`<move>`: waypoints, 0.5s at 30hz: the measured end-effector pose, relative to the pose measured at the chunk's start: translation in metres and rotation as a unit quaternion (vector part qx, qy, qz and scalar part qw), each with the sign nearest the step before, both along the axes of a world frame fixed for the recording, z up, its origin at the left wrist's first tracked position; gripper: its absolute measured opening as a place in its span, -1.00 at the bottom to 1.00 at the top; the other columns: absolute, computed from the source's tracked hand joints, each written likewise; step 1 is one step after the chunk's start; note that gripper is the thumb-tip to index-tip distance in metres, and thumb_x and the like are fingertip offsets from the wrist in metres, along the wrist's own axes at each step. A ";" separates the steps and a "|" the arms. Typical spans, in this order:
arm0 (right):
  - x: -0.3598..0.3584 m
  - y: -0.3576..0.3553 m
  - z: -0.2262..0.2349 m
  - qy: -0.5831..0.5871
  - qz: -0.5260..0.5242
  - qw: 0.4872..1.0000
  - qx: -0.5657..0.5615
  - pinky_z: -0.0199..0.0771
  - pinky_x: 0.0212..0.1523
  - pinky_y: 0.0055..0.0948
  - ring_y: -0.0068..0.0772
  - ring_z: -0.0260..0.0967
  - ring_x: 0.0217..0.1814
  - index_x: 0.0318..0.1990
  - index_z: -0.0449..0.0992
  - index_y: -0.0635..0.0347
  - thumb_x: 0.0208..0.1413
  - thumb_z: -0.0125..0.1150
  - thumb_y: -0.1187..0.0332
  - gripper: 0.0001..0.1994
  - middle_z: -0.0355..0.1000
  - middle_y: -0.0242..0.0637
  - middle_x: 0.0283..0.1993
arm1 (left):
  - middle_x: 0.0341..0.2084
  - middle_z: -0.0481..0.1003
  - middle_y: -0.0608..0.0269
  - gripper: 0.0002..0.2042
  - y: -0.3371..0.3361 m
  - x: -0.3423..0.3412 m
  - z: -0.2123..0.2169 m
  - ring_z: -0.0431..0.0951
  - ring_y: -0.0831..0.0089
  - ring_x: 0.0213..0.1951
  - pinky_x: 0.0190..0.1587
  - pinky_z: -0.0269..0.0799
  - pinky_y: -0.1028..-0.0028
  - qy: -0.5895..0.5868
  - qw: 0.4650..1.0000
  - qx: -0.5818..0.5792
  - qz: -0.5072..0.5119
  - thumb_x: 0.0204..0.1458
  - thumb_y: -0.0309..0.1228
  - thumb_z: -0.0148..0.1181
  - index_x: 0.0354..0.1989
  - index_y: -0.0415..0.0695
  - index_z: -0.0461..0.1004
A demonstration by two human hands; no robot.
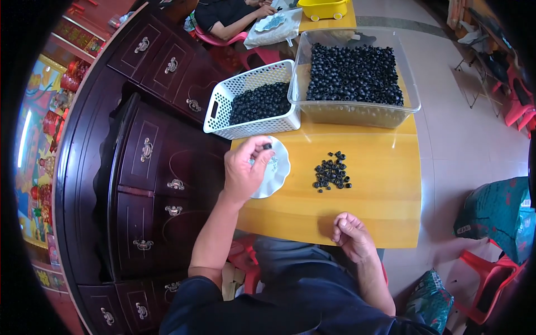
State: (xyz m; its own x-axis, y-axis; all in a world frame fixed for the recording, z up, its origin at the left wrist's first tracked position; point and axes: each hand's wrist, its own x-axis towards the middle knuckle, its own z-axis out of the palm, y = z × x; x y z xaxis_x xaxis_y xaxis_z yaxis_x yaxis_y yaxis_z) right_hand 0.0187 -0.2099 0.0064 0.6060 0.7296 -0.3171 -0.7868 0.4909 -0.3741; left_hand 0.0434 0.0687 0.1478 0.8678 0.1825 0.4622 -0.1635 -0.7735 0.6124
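My left hand (245,170) is raised over a white scalloped plate (277,180), pinching a small black ring-like part (267,146) between thumb and fingertips. Some tiny greenish bits (273,160) show on the plate, partly covered by that hand. At the near edge of the table my right hand (353,234) is closed, thumb against curled fingers; whatever it may hold is hidden. A loose pile of small black parts (334,172), some with visible holes, lies on the tabletop between the plate and the right side.
On the yellow wooden table (379,212), a white perforated basket (223,124) and a clear plastic bin (357,114) hold many black parts. A dark wooden cabinet (162,151) borders the left. Across the way a person (234,19) works beside a yellow tub (324,9).
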 end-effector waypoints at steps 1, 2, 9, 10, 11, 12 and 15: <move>0.000 -0.001 -0.001 0.003 -0.001 1.000 -0.003 0.39 -0.34 -0.61 -0.58 0.38 -0.43 -0.21 0.52 0.17 0.25 0.23 0.27 -0.84 0.45 -0.40 -0.44 | -0.51 0.52 0.33 -0.89 0.005 0.004 -0.001 0.47 0.66 -0.50 -0.40 0.40 0.61 0.003 1.000 -0.003 -0.006 0.09 -0.61 0.23 -0.21 -0.31 0.51; 0.000 -0.002 -0.002 0.006 -0.001 1.000 -0.005 0.39 -0.34 -0.61 -0.58 0.38 -0.43 -0.21 0.52 0.17 0.25 0.23 0.27 -0.84 0.45 -0.40 -0.44 | -0.51 0.52 0.33 -0.89 0.010 0.007 -0.002 0.47 0.66 -0.50 -0.40 0.40 0.61 0.006 1.000 -0.005 -0.006 0.09 -0.61 0.23 -0.21 -0.31 0.51; 0.001 -0.005 0.001 0.003 -0.011 1.000 -0.023 0.42 -0.32 -0.57 -0.56 0.38 -0.42 -0.23 0.51 0.16 0.23 0.25 0.27 -0.84 0.44 -0.41 -0.44 | -0.46 0.53 0.33 -0.87 -0.003 0.001 0.011 0.49 0.70 -0.45 -0.37 0.41 0.66 -0.045 0.973 -0.209 -0.090 0.12 -0.54 0.26 -0.20 -0.31 0.51; 0.002 -0.005 0.001 0.002 -0.012 1.000 -0.020 0.39 -0.33 -0.61 -0.59 0.37 -0.40 -0.23 0.52 0.16 0.25 0.24 0.28 -0.85 0.44 -0.42 -0.43 | -0.45 0.53 0.32 -0.87 -0.007 0.000 0.014 0.49 0.69 -0.45 -0.36 0.42 0.66 -0.063 0.966 -0.219 -0.118 0.13 -0.53 0.26 -0.20 -0.31 0.50; 0.002 -0.004 0.002 0.001 -0.009 1.000 -0.019 0.39 -0.33 -0.61 -0.59 0.37 -0.40 -0.23 0.52 0.16 0.25 0.24 0.28 -0.85 0.44 -0.42 -0.43 | -0.44 0.52 0.31 -0.86 -0.010 0.000 0.017 0.49 0.69 -0.45 -0.35 0.42 0.67 -0.081 0.959 -0.229 -0.146 0.14 -0.52 0.25 -0.20 -0.31 0.49; 0.003 -0.003 0.003 -0.005 -0.009 1.000 -0.021 0.40 -0.32 -0.61 -0.59 0.37 -0.41 -0.23 0.52 0.16 0.25 0.24 0.28 -0.85 0.44 -0.43 -0.43 | -0.44 0.52 0.31 -0.86 -0.012 -0.001 0.022 0.49 0.69 -0.45 -0.35 0.42 0.67 -0.082 0.959 -0.229 -0.144 0.14 -0.52 0.25 -0.20 -0.31 0.49; 0.003 -0.001 0.002 -0.022 -0.009 0.999 -0.041 0.39 -0.32 -0.62 -0.61 0.37 -0.41 -0.24 0.52 0.16 0.25 0.23 0.28 -0.85 0.44 -0.43 -0.44 | -0.45 0.50 0.35 -0.85 -0.013 0.000 0.029 0.45 0.71 -0.45 -0.34 0.40 0.67 -0.087 0.962 -0.208 -0.156 0.12 -0.53 0.27 -0.18 -0.31 0.49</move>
